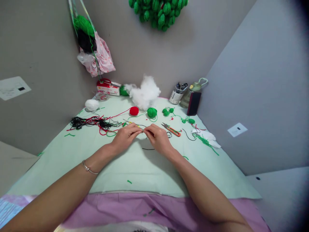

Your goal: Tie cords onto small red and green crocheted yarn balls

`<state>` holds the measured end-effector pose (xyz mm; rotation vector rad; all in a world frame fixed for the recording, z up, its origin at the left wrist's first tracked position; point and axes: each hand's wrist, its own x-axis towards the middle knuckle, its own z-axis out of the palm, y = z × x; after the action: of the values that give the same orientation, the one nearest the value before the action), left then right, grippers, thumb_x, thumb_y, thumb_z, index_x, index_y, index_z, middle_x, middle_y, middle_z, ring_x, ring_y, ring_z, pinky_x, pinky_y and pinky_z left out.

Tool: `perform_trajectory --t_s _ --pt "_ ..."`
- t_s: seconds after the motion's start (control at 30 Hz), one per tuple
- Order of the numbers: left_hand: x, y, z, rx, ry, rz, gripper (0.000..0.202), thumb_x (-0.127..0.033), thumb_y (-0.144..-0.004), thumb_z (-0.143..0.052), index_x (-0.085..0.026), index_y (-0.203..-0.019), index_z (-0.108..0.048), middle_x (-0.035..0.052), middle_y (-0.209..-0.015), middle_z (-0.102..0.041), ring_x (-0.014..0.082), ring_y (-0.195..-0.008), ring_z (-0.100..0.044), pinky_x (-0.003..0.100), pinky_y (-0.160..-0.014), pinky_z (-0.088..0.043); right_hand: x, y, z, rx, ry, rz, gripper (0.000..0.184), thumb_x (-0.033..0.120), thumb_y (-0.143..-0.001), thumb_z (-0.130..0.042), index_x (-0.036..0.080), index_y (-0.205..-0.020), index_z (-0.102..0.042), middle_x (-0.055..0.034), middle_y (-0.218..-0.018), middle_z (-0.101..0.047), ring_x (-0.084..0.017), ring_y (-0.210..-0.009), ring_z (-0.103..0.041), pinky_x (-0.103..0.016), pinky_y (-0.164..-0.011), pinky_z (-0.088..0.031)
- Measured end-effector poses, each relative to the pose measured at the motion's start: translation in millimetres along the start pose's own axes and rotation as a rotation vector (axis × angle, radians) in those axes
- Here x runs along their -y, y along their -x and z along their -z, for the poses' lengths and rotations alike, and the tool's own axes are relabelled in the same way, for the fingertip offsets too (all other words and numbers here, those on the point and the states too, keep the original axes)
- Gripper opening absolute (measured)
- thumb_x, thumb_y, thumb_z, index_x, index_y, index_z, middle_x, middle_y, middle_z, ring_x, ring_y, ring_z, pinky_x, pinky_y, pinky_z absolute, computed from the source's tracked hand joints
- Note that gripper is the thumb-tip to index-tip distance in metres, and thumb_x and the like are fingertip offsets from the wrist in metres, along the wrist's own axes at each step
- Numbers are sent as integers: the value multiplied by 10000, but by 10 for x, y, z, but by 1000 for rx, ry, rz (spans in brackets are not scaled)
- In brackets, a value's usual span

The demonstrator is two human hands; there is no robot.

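Note:
Over the middle of the table, my left hand [126, 137] and my right hand [158, 137] meet at the fingertips, both pinched. A thin dark strand, seemingly black yarn [142, 130], shows between them; its ends are hard to make out. Just behind my left fingers lies a small yellow piece, partly hidden. A loose black yarn piece [148, 149] rests below the hands. Right of my right hand lie orange-handled thread snips [172, 129]. Beyond the fingers sit a red yarn ball [134, 111] and a green yarn ball [152, 113].
Tangled black and red yarn [96, 123] lies left, near a white yarn ball [92, 105]. White stuffing [146, 92] is piled at the back. A pen cup [176, 95], a bottle [187, 96] and a phone [194, 103] stand back right. Small green crocheted pieces [168, 111] lie right.

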<state>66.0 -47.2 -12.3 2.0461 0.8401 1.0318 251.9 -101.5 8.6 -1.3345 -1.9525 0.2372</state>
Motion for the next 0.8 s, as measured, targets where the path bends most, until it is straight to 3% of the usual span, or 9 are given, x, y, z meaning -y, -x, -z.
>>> perform_trajectory --t_s 0.07,0.17,0.37,0.5,0.57,0.8 --pt "-10 1 6 62 -54 -26 228 -333 -937 -576 -211 -870 -757 48 -897 -673 184 -833 -607 330 -795 -439 -20 -17 42 2 10 -14 162 187 -955 -568 177 -875 -709 -28 -776 -612 -132 -662 -548 -243 -643 -397" --pt "-28 -17 3 34 -21 50 162 -312 -857 -666 -197 -753 -714 21 -788 -625 164 -733 -557 312 -714 -413 -32 -26 63 7 3 -23 156 185 -944 -580 184 -845 -702 -25 -773 -610 -130 -647 -538 -245 -640 -396" --pt "-26 -42 -12 -30 260 229 258 -349 -704 -813 -175 -678 -624 -2 -778 -571 141 -711 -537 294 -701 -434 -42 -33 8 20 -125 -120 141 228 -911 -604 182 -822 -704 -23 -769 -656 -131 -653 -536 -249 -638 -388" --pt "-53 -35 -23 15 492 305 289 -370 -716 -815 -175 -736 -603 12 -875 -640 140 -788 -581 273 -724 -455 -36 -47 -7 75 -221 -269 189 309 -891 -613 174 -782 -690 16 -636 -586 -115 -577 -450 -248 -578 -345" --pt "-68 -40 -20 3 560 331 291 -363 -722 -814 -174 -750 -595 11 -833 -664 135 -777 -595 270 -740 -461 -18 -55 9 98 -237 -286 219 329 -889 -605 169 -761 -680 28 -609 -549 -107 -564 -412 -248 -563 -322" --pt "-61 -115 130 -214 648 364 355 -341 -648 -866 -180 -790 -584 -12 -753 -675 127 -699 -622 274 -736 -492 26 -86 132 47 -248 -270 232 326 -885 -586 174 -715 -630 31 -589 -497 -108 -556 -392 -258 -554 -307"
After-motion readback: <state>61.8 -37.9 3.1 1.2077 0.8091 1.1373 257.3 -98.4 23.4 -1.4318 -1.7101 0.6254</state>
